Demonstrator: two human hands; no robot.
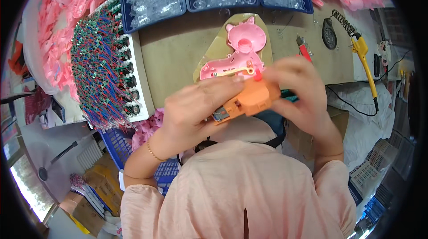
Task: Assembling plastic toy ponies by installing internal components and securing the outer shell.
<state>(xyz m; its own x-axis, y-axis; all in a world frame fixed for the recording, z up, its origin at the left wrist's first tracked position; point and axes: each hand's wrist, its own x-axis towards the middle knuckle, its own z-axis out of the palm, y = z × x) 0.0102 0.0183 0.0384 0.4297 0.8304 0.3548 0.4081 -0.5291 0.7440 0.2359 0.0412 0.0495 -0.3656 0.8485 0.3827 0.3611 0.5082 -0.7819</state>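
Observation:
An orange plastic housing [254,98] is tilted in front of my chest, with slots and a metal piece showing at its left end. My left hand [191,107] grips that left end, thumb below and fingers over the top. Around the right end curl the fingers of my right hand [301,89], slightly blurred by motion. A small bright pink piece [257,75] shows at the housing's upper edge. Just beyond lies a pink animal-shaped shell half [246,38], its hollow side up, on a yellowish board [214,51]. My fingers and the housing cover its lower part.
Blue bins [191,9] of clear plastic parts line the back. At left, a white tray [145,100] carries bundled wired components [100,65]; pink parts [55,25] are heaped beyond. At right lie a red-handled tool [304,51] and a yellow-handled tool [365,60] beside a coiled wire.

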